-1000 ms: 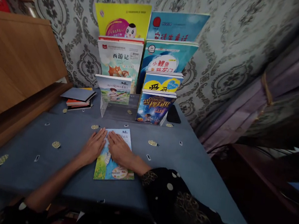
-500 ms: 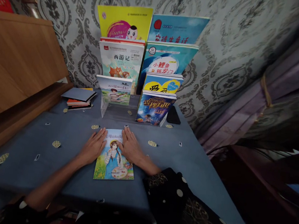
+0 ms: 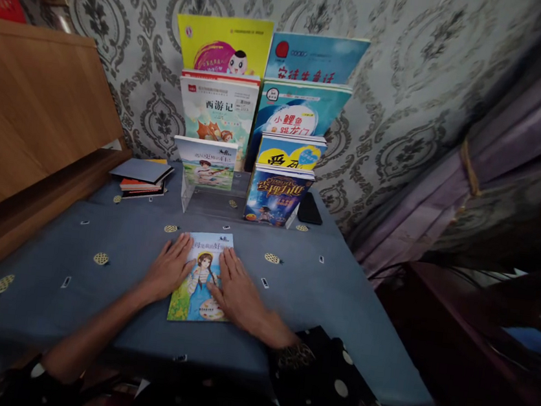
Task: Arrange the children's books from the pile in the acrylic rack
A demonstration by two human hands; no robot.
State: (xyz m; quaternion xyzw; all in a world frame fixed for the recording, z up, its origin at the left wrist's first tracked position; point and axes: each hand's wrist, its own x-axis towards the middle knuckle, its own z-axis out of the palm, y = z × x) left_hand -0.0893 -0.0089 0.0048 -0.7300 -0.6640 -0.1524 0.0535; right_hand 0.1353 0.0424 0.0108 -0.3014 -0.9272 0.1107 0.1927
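A thin picture-covered book [image 3: 201, 286] lies flat on the blue tablecloth, its cover showing a girl in blue overalls. Along its left edge rests my left hand [image 3: 171, 266], fingers stretched out with the tips on the cover. My right hand [image 3: 238, 290] lies flat over the book's right side, fingers extended, hiding part of that edge. Behind the book stands a clear acrylic book rack [image 3: 209, 204]. It bears tiers of upright books, among them a small pale book [image 3: 208, 168] at front left and a dark blue book [image 3: 276, 197] at front right.
A small stack of books [image 3: 141, 175] sits at the back left of the table. Beside the rack's right side lies a black phone-like object [image 3: 311, 209]. A wooden cabinet [image 3: 36, 117] borders the left, and a purple curtain [image 3: 428, 195] hangs at the right.
My right hand has slid down along the book's right side, uncovering the top right corner of the cover. My left hand stays nearly where it was.
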